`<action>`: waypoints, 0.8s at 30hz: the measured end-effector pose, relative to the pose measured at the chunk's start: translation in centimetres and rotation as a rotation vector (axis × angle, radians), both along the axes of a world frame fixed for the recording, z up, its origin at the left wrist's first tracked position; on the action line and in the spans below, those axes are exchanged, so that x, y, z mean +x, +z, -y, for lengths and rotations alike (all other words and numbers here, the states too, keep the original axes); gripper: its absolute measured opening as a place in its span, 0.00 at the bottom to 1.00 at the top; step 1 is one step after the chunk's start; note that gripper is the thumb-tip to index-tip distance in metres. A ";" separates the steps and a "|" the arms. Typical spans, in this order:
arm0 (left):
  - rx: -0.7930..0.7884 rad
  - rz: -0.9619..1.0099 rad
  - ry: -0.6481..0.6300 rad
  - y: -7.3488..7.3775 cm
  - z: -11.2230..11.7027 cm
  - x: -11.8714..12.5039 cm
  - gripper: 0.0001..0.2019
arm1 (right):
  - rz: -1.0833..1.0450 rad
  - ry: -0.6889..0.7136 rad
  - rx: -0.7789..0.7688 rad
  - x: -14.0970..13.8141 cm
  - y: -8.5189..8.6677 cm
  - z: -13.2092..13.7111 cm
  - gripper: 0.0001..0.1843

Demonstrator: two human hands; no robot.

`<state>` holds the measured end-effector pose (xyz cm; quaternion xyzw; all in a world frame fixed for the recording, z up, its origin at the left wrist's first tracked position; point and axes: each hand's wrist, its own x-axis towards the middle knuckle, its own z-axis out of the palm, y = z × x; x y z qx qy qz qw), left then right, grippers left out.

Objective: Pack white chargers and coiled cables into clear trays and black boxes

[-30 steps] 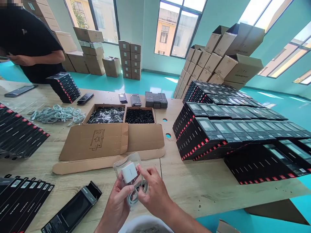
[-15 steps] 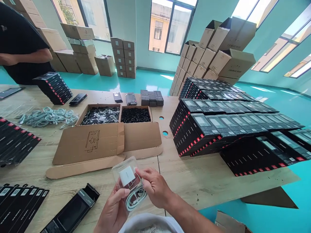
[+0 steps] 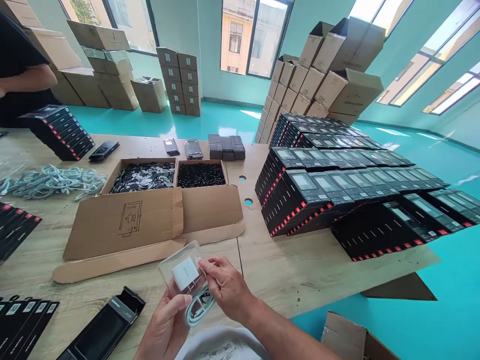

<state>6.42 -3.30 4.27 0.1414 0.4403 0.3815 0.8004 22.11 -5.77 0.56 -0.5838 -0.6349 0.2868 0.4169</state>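
My left hand (image 3: 167, 317) is closed around the lower edge of a clear plastic tray (image 3: 190, 250), its thumb lying across the front. Inside the tray sits a white charger plug (image 3: 185, 273) with its metal prongs showing. A pale coiled charging cable (image 3: 198, 311) hangs at the tray's lower end. My right hand (image 3: 227, 287) pinches the cable near the tray's right side, with part of the cable hidden behind the fingers. To the left of my hands, a black retail box (image 3: 103, 330) with a window lies on the table, its end flap open.
Cartons of dark discs (image 3: 144, 176) and small black parts (image 3: 200, 175) stand beyond a flattened cardboard sheet (image 3: 123, 225). Loose cables (image 3: 56, 181) lie left. Stacked black boxes (image 3: 300, 200) fill the right side. A person (image 3: 26, 75) stands at the far left.
The view has swung slightly right, so the table and boxes appear further left. Both hands keep the same hold on the tray and cable.
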 end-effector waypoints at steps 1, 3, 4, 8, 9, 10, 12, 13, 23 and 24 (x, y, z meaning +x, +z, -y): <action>-0.003 -0.003 -0.008 0.2 -0.2 -0.3 0.46 | -0.084 -0.003 -0.014 -0.1 0.5 0.0 0.23; -0.022 0.013 -0.026 0.6 -0.5 -0.9 0.47 | -0.331 0.003 -0.036 -0.1 1.4 0.1 0.21; -0.035 0.032 -0.036 0.8 -0.5 -1.2 0.48 | -0.475 0.007 -0.058 0.0 1.8 0.2 0.21; -0.075 0.088 -0.088 1.2 -0.3 -1.6 0.51 | -0.904 -0.001 -0.261 0.8 2.5 0.0 0.31; -0.072 0.090 -0.104 1.2 -0.2 -1.5 0.52 | -0.959 -0.009 -0.324 1.0 2.5 -0.1 0.32; -0.068 0.090 -0.121 1.2 -0.1 -1.4 0.52 | -1.001 -0.017 -0.382 1.2 2.6 -0.3 0.33; -0.060 0.091 -0.146 1.1 0.0 -1.2 0.53 | -1.059 -0.023 -0.481 1.3 2.7 -0.6 0.33; -0.059 0.090 -0.154 1.0 0.1 -1.1 0.53 | -1.074 -0.025 -0.518 1.2 2.8 -0.7 0.34; 0.011 -0.209 -0.132 -0.3 -1.0 -1.0 0.43 | -0.996 -0.093 -0.525 0.6 1.3 -0.3 0.36; 0.057 -0.286 -0.109 -0.5 -1.2 -0.8 0.45 | -1.011 -0.096 -0.531 0.5 1.2 -0.3 0.36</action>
